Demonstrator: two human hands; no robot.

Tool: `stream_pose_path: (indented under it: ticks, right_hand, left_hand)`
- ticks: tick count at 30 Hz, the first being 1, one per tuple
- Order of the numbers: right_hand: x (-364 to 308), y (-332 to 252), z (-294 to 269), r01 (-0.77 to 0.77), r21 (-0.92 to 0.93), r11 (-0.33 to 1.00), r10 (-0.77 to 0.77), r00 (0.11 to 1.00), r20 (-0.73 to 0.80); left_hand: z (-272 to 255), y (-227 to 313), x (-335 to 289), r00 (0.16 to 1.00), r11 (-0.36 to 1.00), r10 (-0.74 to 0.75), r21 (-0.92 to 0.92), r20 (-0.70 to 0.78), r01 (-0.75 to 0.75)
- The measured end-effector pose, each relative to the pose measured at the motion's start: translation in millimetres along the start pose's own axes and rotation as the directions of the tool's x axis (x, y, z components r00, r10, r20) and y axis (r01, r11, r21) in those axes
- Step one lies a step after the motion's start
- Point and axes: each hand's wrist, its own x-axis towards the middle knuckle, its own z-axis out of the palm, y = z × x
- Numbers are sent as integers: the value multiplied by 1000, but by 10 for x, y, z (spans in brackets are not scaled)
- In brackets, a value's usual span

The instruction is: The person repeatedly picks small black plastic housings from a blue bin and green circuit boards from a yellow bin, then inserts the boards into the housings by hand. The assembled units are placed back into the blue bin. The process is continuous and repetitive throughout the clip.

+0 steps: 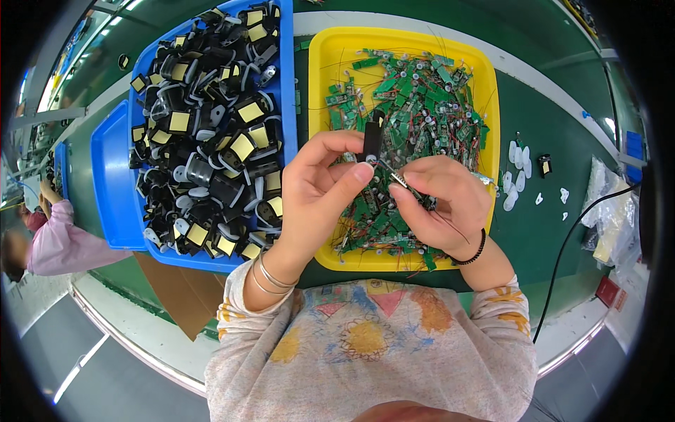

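My left hand (pixel 316 184) pinches a small black plastic housing (pixel 373 141) between thumb and fingers, above the yellow tray (pixel 320 91). Close beside it, my right hand (pixel 451 200) has thumb and fingertips closed on a small circuit board (pixel 398 177) with thin wires, one end of it near the housing. Whether the two parts touch cannot be made out. Beneath both hands, the tray holds a heap of green circuit boards (pixel 422 91) with red and black wires. To the left, a blue tray (pixel 287 84) is piled with black housings (pixel 211 141) bearing cream-yellow pads and grey-white tabs.
Right of the yellow tray lie several white oval pieces (pixel 519 169) and a single black housing (pixel 545 165). Farther right are clear plastic bags (pixel 608 204) and a black cable (pixel 562 246). Another blue tray (pixel 112 183) sits at left, near a person in a pink sleeve (pixel 74 239).
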Motion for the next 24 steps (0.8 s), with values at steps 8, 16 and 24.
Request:
stream_pose_path:
  ticks: [8, 16, 24]
  right_hand:
    - [-2, 2, 30, -5, 60, 998, 4, 1000, 29]
    - [54, 20, 14, 0, 20, 1000, -2, 992, 126]
    - [64, 0, 2, -28, 16, 999, 25, 984, 176]
  left_hand:
    - [-13, -35, 1, 1000, 999, -5, -35, 23, 6]
    - [-48, -28, -6, 995, 998, -9, -64, 102, 15]
    - [-39, -21, -18, 986, 996, 90, -37, 143, -85]
